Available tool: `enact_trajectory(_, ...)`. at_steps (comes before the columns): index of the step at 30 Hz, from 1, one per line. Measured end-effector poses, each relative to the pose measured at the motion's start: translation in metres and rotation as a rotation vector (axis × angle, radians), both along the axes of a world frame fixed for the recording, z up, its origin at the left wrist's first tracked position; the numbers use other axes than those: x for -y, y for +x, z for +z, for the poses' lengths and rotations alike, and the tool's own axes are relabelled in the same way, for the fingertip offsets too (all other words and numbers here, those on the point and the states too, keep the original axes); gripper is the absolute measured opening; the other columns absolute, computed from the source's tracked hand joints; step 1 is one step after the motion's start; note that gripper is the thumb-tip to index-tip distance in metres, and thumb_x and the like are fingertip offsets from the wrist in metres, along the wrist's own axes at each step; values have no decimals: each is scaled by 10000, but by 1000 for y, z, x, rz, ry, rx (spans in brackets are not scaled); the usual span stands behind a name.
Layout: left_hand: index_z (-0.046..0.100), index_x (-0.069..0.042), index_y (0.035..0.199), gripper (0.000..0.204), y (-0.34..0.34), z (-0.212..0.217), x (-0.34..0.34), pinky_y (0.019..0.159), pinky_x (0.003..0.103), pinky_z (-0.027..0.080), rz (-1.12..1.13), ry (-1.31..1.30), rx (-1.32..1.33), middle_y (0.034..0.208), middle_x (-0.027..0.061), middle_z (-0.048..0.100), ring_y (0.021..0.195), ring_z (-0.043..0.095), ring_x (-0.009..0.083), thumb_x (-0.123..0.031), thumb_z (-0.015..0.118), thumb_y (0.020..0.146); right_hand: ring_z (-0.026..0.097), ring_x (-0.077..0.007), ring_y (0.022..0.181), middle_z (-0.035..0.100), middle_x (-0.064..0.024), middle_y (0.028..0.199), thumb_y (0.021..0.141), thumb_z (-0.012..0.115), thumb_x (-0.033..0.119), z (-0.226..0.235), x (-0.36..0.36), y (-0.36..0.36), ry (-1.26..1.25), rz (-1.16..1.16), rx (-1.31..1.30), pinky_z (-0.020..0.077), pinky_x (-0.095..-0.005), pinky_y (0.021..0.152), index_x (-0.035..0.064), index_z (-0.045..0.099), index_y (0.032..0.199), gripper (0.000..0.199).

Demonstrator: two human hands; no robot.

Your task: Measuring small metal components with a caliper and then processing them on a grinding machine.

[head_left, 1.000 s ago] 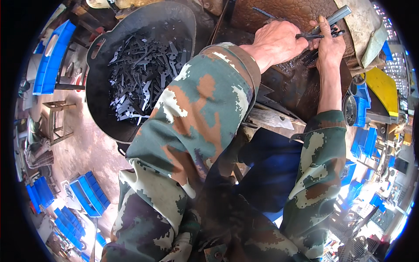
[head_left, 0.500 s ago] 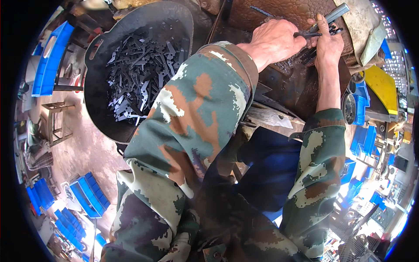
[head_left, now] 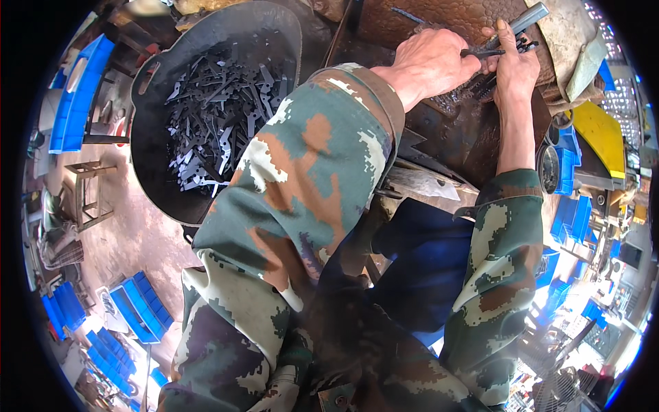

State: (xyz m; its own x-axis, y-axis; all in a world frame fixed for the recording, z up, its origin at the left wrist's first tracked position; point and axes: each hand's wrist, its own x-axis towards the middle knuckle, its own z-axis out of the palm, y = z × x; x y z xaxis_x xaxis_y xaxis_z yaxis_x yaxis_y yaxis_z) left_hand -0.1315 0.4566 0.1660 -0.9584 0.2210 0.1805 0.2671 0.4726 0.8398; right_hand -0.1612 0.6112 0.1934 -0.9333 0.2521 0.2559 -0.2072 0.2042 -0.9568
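Both of my hands are close together over the brown, worn work surface [head_left: 453,147] at the upper right. My left hand [head_left: 432,63] is closed, its fingertips pinching one end of a thin dark metal piece [head_left: 484,52]. That piece reaches across to my right hand [head_left: 516,72], which is closed around several dark metal pieces [head_left: 525,46] with the thumb pointing up. A grey metal tube [head_left: 530,18] slants beside the right thumb; I cannot tell whether the hand grips it. The palms and most fingers are hidden.
To the left stands a large black pan [head_left: 147,147] heaped with flat dark metal parts [head_left: 223,117]. A thin rod [head_left: 410,16] lies beyond my left hand. Cloth [head_left: 566,41] hangs at the far right. Blue bins [head_left: 141,307] and a wooden stool [head_left: 89,192] stand on the floor.
Hardly anything differs. The right hand and the tube have shifted very slightly; both hands keep the same hold.
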Motion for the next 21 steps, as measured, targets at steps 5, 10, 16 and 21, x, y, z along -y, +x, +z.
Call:
enact_trajectory(5, 674, -34, 1186, 499, 0, -2, 1, 916, 456, 509, 9, 20, 2, 1066, 242, 686, 1034, 649, 400, -393, 664, 840, 440, -91, 470, 729, -127, 931, 955, 660, 223, -1, 2, -1, -21, 9, -1, 401, -267, 437, 11, 617, 991, 219)
enact_trajectory(10, 683, -46, 1171, 478, 0, 2, 3, 913, 453, 512, 14, 16, -9, 1065, 233, 688, 1032, 648, 401, -390, 660, 840, 465, -91, 421, 725, -96, 891, 936, 687, 232, 0, 0, -2, -30, 11, 3, 418, -266, 393, 3, 603, 1038, 264)
enact_trajectory(16, 671, -9, 1109, 419, 1, 27, 15, 819, 438, 516, -14, 45, -12, 937, 238, 689, 891, 668, 381, -336, 633, 849, 467, -90, 412, 710, -78, 815, 935, 687, 234, -2, -6, -5, -17, 10, 2, 410, -265, 378, 15, 628, 932, 227)
enact_trajectory(21, 674, -2, 1057, 347, 3, 34, 23, 670, 363, 489, 38, 258, -129, 734, 151, 648, 674, 608, 234, -306, 610, 902, 473, -91, 409, 705, -78, 782, 929, 688, 234, 4, -7, 18, -59, 26, 40, 411, -263, 382, 12, 649, 913, 226)
